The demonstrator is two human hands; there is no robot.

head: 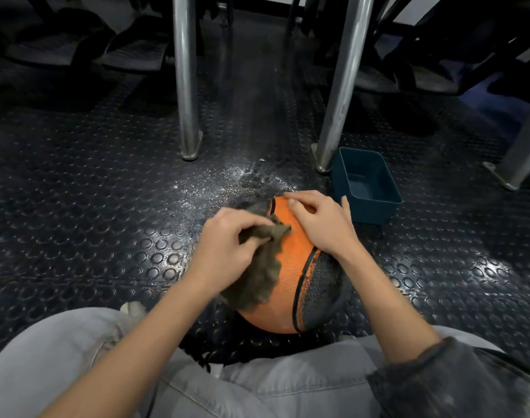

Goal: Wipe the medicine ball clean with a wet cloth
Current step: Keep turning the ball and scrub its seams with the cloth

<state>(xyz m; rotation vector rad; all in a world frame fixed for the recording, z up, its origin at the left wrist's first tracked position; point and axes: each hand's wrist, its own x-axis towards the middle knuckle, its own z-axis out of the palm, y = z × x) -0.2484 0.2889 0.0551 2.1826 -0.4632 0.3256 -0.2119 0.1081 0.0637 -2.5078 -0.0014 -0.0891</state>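
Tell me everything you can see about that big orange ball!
The medicine ball is round and mostly orange, with dark grey patterned panels edged by black seams. It looks like textured rubber. It sits on the studded black floor, close in front of the person's legs. The left hand holds a brownish cloth against its left side, hiding part of it. The right hand rests on top.

Gym: studded rubber floor, machine legs
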